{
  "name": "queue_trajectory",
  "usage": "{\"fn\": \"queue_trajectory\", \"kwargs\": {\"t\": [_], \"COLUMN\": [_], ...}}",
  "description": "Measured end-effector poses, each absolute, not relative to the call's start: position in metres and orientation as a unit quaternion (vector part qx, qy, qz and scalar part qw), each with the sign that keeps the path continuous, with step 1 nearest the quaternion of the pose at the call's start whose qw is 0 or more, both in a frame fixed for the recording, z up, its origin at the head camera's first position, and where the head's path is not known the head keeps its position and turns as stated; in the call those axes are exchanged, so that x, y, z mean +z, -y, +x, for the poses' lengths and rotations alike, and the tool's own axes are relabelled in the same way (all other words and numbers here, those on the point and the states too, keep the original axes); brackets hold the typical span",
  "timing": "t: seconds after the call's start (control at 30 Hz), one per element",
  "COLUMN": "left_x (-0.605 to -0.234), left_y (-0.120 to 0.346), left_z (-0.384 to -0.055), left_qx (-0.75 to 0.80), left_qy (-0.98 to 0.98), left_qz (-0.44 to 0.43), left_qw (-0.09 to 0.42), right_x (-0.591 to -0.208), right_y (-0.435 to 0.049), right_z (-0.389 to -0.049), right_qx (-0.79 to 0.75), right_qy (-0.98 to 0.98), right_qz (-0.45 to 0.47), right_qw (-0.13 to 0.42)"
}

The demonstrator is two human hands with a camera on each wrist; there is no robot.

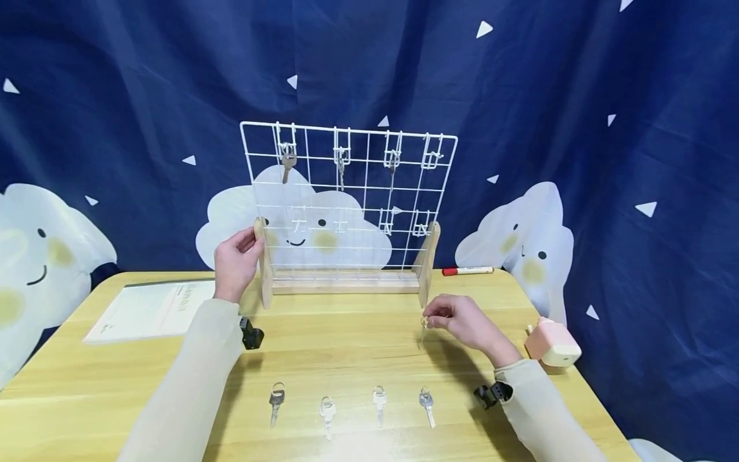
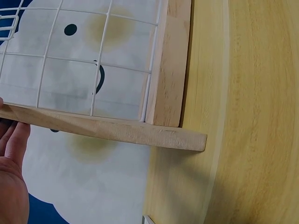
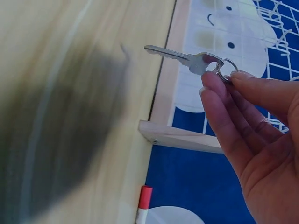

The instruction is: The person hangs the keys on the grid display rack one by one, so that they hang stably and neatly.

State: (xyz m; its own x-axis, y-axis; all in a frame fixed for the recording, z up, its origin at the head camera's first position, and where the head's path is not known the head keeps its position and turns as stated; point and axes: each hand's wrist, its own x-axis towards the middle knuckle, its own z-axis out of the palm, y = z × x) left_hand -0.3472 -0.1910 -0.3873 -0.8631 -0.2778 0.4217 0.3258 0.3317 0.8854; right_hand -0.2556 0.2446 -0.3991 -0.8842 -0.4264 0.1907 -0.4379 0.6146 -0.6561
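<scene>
A white wire grid rack (image 1: 365,186) on a wooden stand stands at the back of the table. My left hand (image 1: 235,264) grips the top of its left wooden upright (image 2: 107,126). My right hand (image 1: 464,324) pinches the ring of a silver key (image 3: 200,63) between thumb and fingertips. That key hangs above the table, in front of the rack's right end. Three keys hang on the grid's upper hooks, among them the leftmost key (image 1: 288,165). The upper right hook (image 1: 431,159) and the lower hooks (image 1: 421,224) hold no keys.
Several keys with rings lie in a row near the front, such as the dark-headed key (image 1: 276,404) and the rightmost key (image 1: 426,405). White papers (image 1: 152,309) lie at left. A red-capped marker (image 1: 467,271) lies behind right, with a pink-white block (image 1: 552,343) at the right edge.
</scene>
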Motion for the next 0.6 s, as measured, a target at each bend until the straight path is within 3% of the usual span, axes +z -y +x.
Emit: {"fn": "queue_trajectory", "kwargs": {"t": [0.6], "left_x": [-0.385], "left_y": [0.191], "left_z": [-0.347], "left_qx": [-0.573], "left_qy": [0.78], "left_qz": [-0.008], "left_qw": [0.251], "right_x": [-0.359], "right_y": [-0.236], "right_z": [-0.26], "right_qx": [0.359], "right_qy": [0.9], "right_qz": [0.229], "right_qw": [0.092]}}
